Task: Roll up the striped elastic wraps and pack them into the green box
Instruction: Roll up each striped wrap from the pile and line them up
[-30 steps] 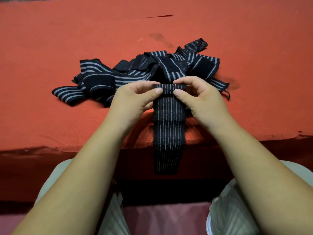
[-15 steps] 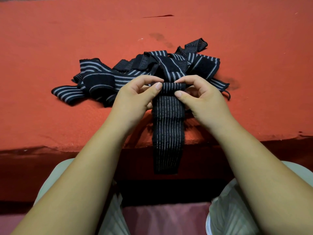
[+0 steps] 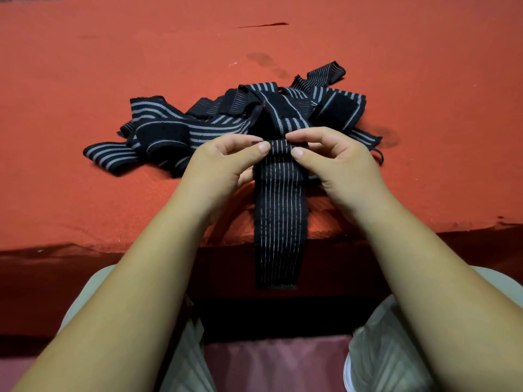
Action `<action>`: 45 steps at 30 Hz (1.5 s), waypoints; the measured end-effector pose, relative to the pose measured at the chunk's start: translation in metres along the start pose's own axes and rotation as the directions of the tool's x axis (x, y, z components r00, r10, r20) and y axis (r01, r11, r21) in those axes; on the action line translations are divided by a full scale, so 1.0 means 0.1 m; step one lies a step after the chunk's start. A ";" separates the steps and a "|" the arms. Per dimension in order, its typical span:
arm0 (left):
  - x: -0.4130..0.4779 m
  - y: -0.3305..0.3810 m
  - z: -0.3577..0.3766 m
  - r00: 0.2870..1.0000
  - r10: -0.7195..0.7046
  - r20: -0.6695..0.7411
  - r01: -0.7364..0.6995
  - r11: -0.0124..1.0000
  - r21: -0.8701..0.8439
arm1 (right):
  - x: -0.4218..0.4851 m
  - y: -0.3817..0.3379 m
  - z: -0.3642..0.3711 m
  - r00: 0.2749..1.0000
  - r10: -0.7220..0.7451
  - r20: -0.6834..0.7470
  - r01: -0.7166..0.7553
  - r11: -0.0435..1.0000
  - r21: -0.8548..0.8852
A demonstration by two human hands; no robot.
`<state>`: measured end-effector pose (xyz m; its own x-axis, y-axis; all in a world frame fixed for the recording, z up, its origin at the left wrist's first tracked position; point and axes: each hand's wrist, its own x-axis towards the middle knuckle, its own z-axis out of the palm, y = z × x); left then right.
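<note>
A black striped elastic wrap (image 3: 278, 210) lies across the near edge of the red table, its loose end hanging down over the edge. Its far end is turned into a small tight roll. My left hand (image 3: 223, 162) pinches that roll from the left between thumb and fingers. From the right, my right hand (image 3: 336, 159) pinches the same roll. Behind my hands sits a tangled pile of striped wraps (image 3: 226, 120). No green box is in view.
The red felt-covered table (image 3: 113, 66) spreads wide to the left, right and back, with a dark slit (image 3: 263, 24) far back. Its front edge (image 3: 85, 247) runs just below my wrists. My knees in light trousers show below.
The rolled end has grown a turn tighter and my thumbs have come closer together on it. The hanging tail has risen slightly. The pile has not moved.
</note>
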<state>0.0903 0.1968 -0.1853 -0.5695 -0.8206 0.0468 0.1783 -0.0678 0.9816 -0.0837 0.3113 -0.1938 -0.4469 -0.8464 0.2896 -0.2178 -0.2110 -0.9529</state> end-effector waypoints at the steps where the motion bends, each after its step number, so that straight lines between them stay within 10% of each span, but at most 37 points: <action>1: 0.00 -0.01 0.00 1.000 -0.003 0.004 0.003 1.000 -0.008 | 0.00 0.01 0.00 1.000 0.006 0.011 -0.006 1.000 0.015; 45: -0.04 -0.02 0.07 0.982 0.191 0.008 -0.189 0.964 0.186 | 0.00 0.04 0.01 0.995 -0.099 -0.028 0.095 0.988 -0.118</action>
<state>0.0866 0.2046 -0.1860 -0.5317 -0.8136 0.2352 0.1310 0.1954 0.9719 -0.0838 0.3099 -0.1977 -0.4474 -0.8071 0.3853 -0.3605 -0.2315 -0.9036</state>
